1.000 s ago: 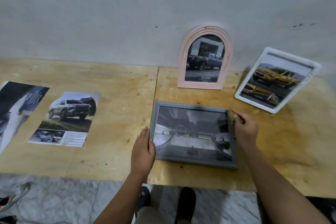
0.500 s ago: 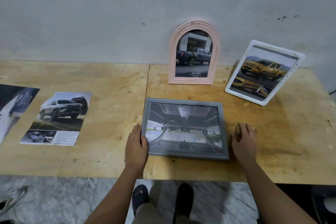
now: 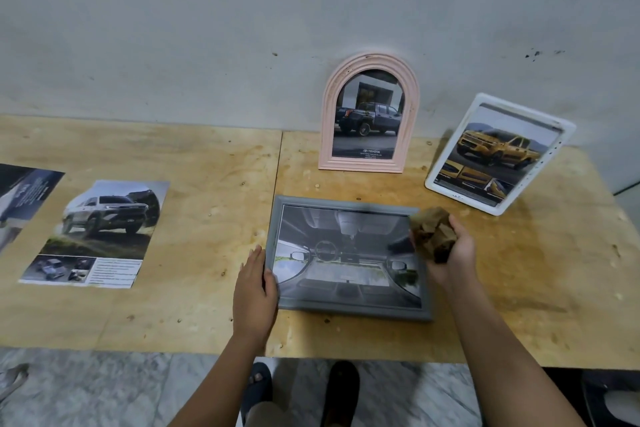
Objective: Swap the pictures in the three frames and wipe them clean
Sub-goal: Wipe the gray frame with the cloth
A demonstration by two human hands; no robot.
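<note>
The grey frame (image 3: 349, 256) lies flat on the wooden table (image 3: 207, 166), low in the middle of the view, with a picture of the inside of a car in it. My right hand (image 3: 453, 253) has just come up off the table. It now holds a scrunched brown rag (image 3: 433, 234) over the top right corner of the grey frame. My fingers are curled round the rag. I think this means the wiping of this frame is about to start. I cannot tell if the rag touches the glass yet.

My left hand (image 3: 254, 284) lies flat with straight fingers at the left edge of the grey frame. The thumb side touches that edge, to keep it from sliding.

Half a second ago my right hand was down on the table, just beside the right edge of the frame. The rag was mostly hidden in it then. Now the hand is higher and turned, and the rag shows well. My left hand has stayed at the left edge.

Behind, the pink arched frame (image 3: 370, 114) and the white frame (image 3: 498, 152) lean on the wall, each with a truck picture inside. A loose car picture (image 3: 100, 232) lies at the left of the table, well apart from the frames.
</note>
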